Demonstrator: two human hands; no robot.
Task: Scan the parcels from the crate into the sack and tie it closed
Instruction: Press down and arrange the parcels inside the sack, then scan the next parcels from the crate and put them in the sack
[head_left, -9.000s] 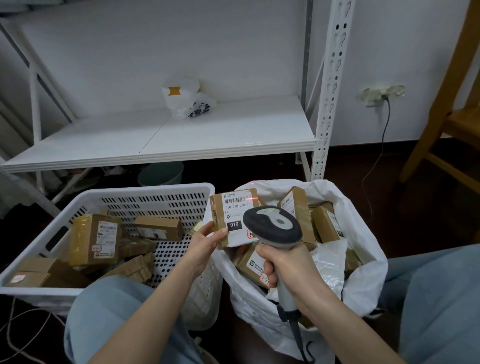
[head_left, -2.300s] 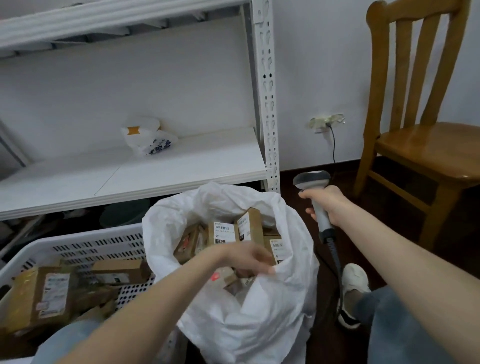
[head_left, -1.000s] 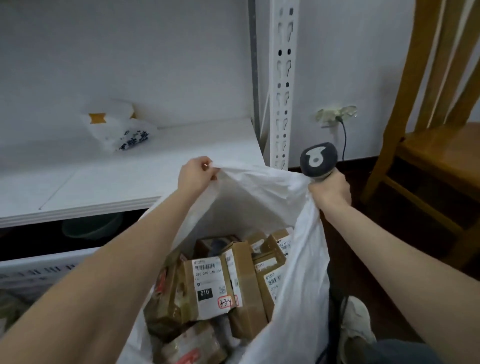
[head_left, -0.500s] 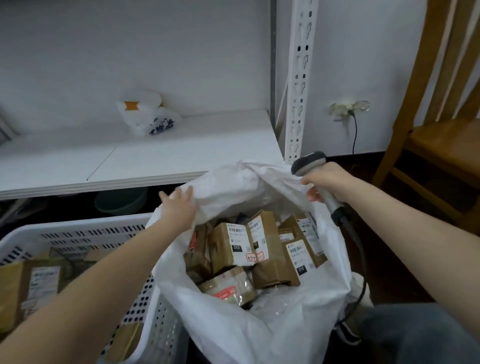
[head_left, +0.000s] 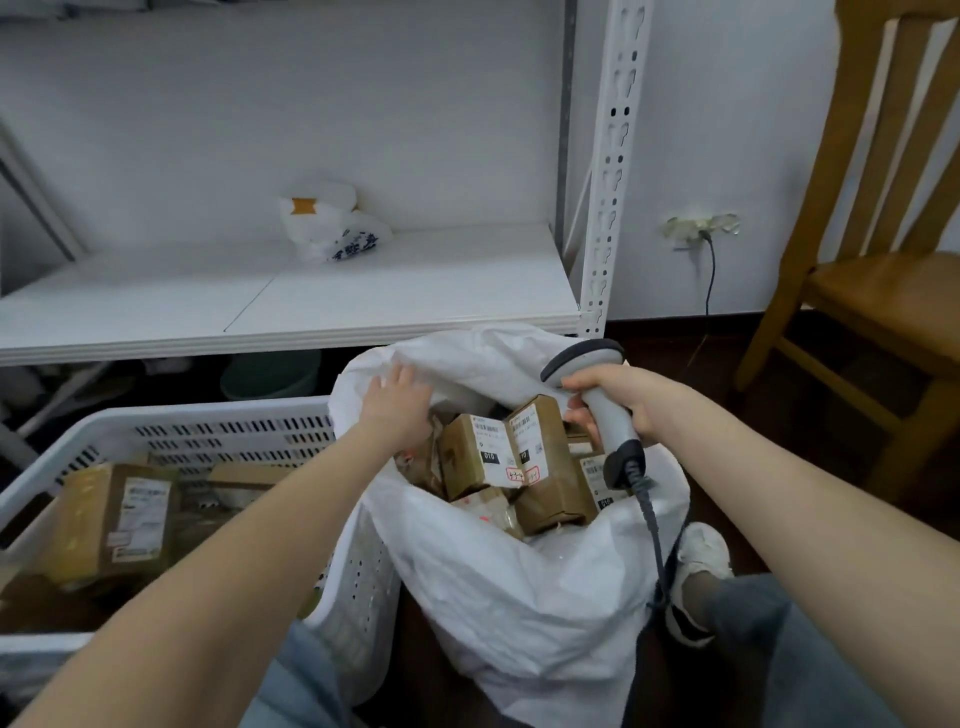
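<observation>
A white sack (head_left: 519, 597) stands open between my knees, holding several brown parcels (head_left: 498, 457) with white barcode labels. My left hand (head_left: 397, 402) rests on the sack's far left rim with its fingers stretched out flat on the fabric. My right hand (head_left: 618, 397) grips the handle of a grey barcode scanner (head_left: 582, 358) over the sack's right rim; its cable hangs down outside the sack. To the left stands the white perforated crate (head_left: 218, 431) with several more brown parcels (head_left: 114, 519) in it, partly hidden by my left arm.
Behind the sack runs a white metal shelf (head_left: 363, 291) with a small white bag (head_left: 327, 228) on it and a green basin (head_left: 270, 371) under it. A wooden chair (head_left: 883, 301) stands at the right, near a wall socket (head_left: 701, 228). My shoe (head_left: 701, 556) is beside the sack.
The sack's rim, held up high a second ago, has come down. My left hand has let go of the pinched rim and lies flat on it. The scanner hand has dropped to the right rim.
</observation>
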